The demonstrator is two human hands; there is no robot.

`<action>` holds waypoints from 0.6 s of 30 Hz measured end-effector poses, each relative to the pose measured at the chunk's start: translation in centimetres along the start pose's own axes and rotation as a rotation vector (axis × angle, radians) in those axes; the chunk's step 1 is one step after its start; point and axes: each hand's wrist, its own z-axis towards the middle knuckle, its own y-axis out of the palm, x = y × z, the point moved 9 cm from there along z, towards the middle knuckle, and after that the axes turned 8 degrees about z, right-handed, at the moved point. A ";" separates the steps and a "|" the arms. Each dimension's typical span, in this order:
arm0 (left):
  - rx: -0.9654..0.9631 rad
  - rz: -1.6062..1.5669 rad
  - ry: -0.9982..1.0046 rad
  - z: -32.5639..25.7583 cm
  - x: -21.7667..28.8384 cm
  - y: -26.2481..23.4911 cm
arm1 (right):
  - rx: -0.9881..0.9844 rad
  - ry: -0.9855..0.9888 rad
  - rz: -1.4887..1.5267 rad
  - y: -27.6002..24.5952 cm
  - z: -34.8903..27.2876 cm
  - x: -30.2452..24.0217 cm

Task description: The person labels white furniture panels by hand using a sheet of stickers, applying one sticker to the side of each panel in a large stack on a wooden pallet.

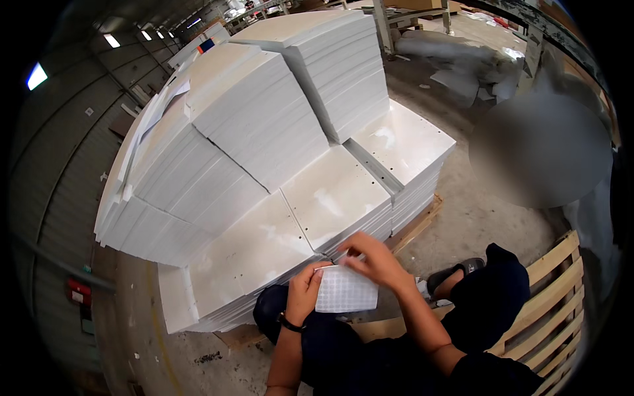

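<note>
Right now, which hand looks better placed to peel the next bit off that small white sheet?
Probably the right hand: its fingertips pinch the dotted white sheet at its top edge, while the left hand merely grips its side.

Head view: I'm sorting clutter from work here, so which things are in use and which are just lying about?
In use: small white dotted sheet, held by left hand and right hand.

Lying about: stacked white panels, wooden pallet, white wrapped bundles.

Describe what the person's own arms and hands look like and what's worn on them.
Both forearms are bare, with no sleeves in view and no gloves. The left hand has a dark wristband or watch at its wrist. The right hand and its wrist carry nothing visible. No rings can be made out.
</note>
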 end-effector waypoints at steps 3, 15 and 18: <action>0.117 -0.118 -0.080 -0.2 -1.2 -1.2 | -0.122 0.004 -0.075 2.8 -0.8 1.4; -0.219 -0.523 -0.142 -0.3 -0.7 0.4 | -0.076 0.360 0.219 2.3 -2.0 5.0; -0.355 -0.357 -0.178 -0.6 -0.8 1.9 | -0.130 0.279 0.226 2.7 -1.9 4.1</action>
